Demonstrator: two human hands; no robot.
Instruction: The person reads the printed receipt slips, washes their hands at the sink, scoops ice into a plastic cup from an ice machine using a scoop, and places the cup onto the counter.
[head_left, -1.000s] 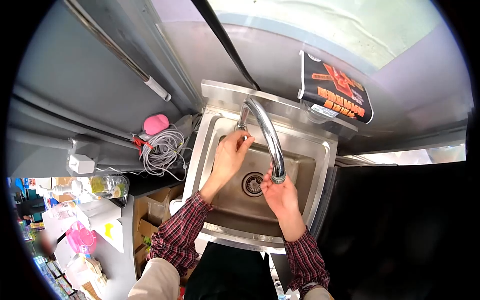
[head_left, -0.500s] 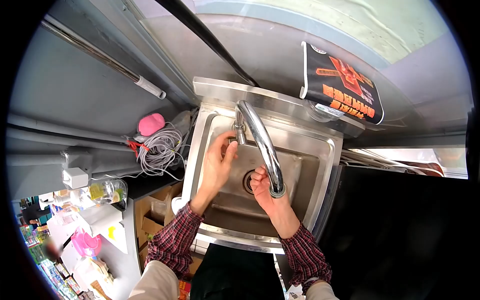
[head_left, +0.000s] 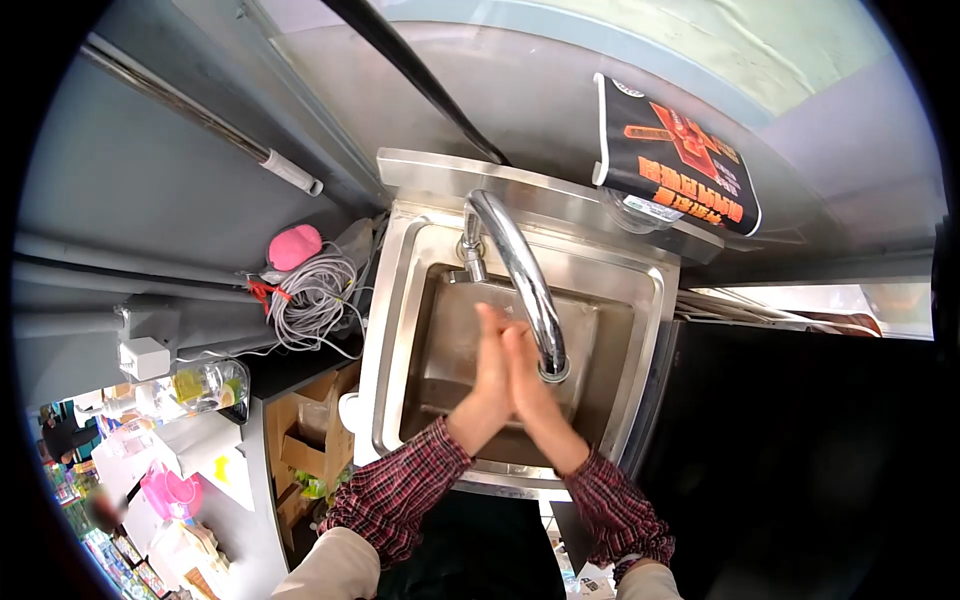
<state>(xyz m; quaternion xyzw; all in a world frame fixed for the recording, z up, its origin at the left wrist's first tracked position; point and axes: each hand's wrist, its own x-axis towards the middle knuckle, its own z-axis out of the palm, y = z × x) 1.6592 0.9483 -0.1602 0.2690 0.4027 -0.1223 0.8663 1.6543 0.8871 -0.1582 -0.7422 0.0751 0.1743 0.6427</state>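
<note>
My left hand [head_left: 489,368] and my right hand [head_left: 527,372] are pressed palm to palm over the basin of a steel sink [head_left: 400,300]. Fingers on both are stretched out and point toward the back of the sink, and no object shows between them. A curved chrome faucet [head_left: 518,260] arches over the basin, its spout end just right of my right hand. At the faucet's base, the small handle [head_left: 468,274] is free of both hands. The drain is hidden beneath my hands.
Coiled grey cable [head_left: 318,305] and a pink object [head_left: 295,247] lie left of the sink. A black printed package [head_left: 680,155] stands behind its right side. Bottles [head_left: 205,388] and a pink container [head_left: 170,492] are at the lower left. A black surface [head_left: 790,460] fills the right.
My left hand has left the faucet handle and moved right and down. My right hand has shifted slightly left from beside the spout, and the two palms have come together.
</note>
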